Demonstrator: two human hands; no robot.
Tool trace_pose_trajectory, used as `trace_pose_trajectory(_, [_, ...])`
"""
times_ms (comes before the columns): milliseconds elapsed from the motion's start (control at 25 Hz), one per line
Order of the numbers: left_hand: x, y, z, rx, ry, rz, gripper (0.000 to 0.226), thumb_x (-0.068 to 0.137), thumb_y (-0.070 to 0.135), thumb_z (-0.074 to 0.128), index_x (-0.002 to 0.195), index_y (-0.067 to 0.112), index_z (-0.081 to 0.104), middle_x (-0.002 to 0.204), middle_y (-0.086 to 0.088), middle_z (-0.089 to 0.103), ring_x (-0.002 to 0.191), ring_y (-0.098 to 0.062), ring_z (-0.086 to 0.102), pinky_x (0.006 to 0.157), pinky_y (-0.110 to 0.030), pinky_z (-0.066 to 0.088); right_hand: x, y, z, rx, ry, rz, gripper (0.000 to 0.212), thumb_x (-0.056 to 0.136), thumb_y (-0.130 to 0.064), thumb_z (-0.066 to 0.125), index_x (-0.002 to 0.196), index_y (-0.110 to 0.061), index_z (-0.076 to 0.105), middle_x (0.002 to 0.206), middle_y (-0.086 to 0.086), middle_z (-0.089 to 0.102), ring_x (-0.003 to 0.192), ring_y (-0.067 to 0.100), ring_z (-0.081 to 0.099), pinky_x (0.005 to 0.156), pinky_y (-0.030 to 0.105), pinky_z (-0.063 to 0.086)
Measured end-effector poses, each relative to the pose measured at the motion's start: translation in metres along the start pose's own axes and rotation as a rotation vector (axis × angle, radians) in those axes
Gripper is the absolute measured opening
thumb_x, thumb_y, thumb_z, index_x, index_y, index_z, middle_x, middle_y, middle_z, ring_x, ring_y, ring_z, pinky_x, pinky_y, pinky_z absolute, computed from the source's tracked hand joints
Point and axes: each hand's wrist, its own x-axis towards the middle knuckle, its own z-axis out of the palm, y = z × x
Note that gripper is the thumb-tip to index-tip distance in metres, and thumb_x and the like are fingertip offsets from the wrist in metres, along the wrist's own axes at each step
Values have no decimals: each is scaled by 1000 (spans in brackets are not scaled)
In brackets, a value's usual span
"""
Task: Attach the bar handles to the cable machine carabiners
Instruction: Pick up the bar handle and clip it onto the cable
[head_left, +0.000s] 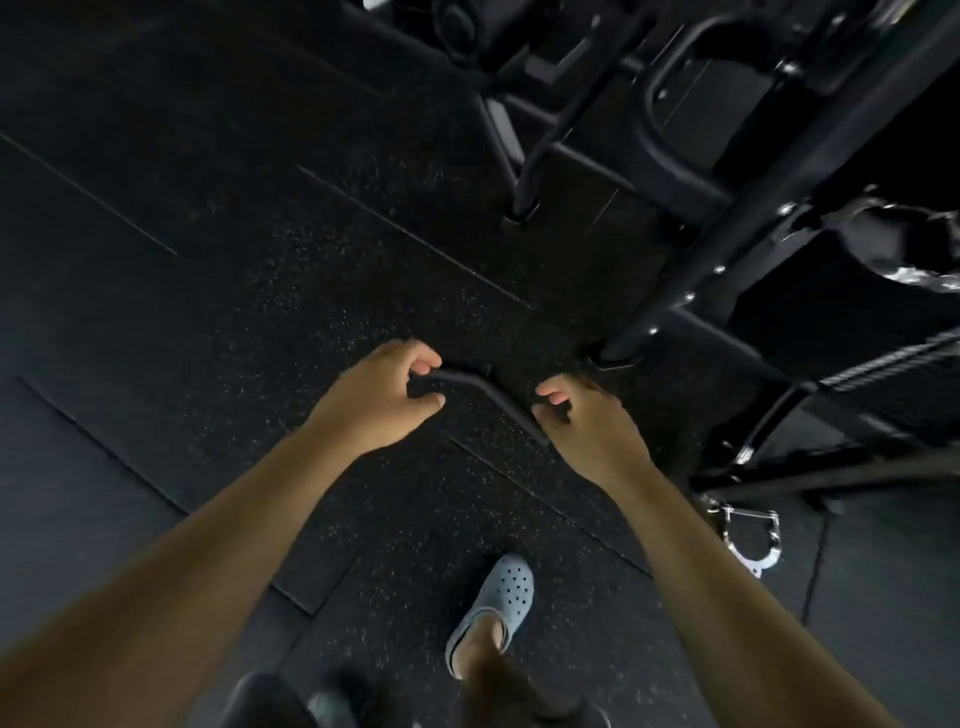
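Observation:
A black angled bar handle (480, 391) hangs low over the dark rubber floor between my two hands. My left hand (379, 397) curls around its left end, fingers and thumb loosely closed on the grip. My right hand (587, 426) wraps the right end, which slopes down toward me. A small swivel eye shows at the bar's middle bend. No carabiner is clearly visible near the bar. A chrome stirrup handle (748, 535) lies on the floor at the right.
The black cable machine frame (727, 218) rises at the right and back, its foot bolted to the floor just beyond my right hand. A dark cable (893, 364) runs at the far right. My foot in a grey clog (493, 603) stands below.

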Motion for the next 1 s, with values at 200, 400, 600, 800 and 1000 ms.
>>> trace_pose_trajectory(200, [172, -105, 113, 11, 13, -17, 39, 88, 34, 72, 126, 32, 62, 125, 12, 61, 113, -9, 60, 92, -34, 51, 173, 114, 146, -90, -119, 95, 36, 101, -40, 57, 135, -26, 61, 134, 2, 69, 116, 27, 66, 90, 40, 52])
trace_pose_trajectory(400, [311, -211, 247, 74, 3, 39, 38, 87, 34, 72, 124, 33, 63, 125, 12, 59, 113, -9, 59, 94, -39, 53, 310, 207, 286, -106, -13, 119, 40, 100, -38, 59, 137, -23, 61, 138, 5, 65, 124, 30, 62, 98, 45, 53])
trace_pose_trajectory(600, [409, -271, 349, 274, 28, 120, 53, 91, 34, 68, 140, 22, 53, 141, 0, 53, 126, -23, 55, 103, -47, 49, 385, 258, 376, -250, 47, 102, 52, 97, -42, 64, 143, -22, 52, 143, 6, 55, 131, 33, 52, 103, 51, 48])
trace_pose_trajectory(800, [464, -311, 382, 682, -56, 165, 58, 94, 37, 66, 144, 16, 46, 142, -9, 53, 130, -30, 52, 113, -50, 38, 411, 274, 400, -288, 25, 131, 51, 97, -34, 68, 143, -22, 50, 138, 5, 58, 126, 29, 56, 101, 47, 50])
trace_pose_trajectory(1000, [437, -288, 351, 651, -101, 310, 50, 96, 37, 62, 138, 17, 46, 130, -6, 55, 117, -26, 55, 100, -43, 47, 375, 261, 353, -339, 57, 60, 48, 98, -32, 66, 142, -22, 50, 134, 4, 60, 120, 26, 59, 95, 44, 53])
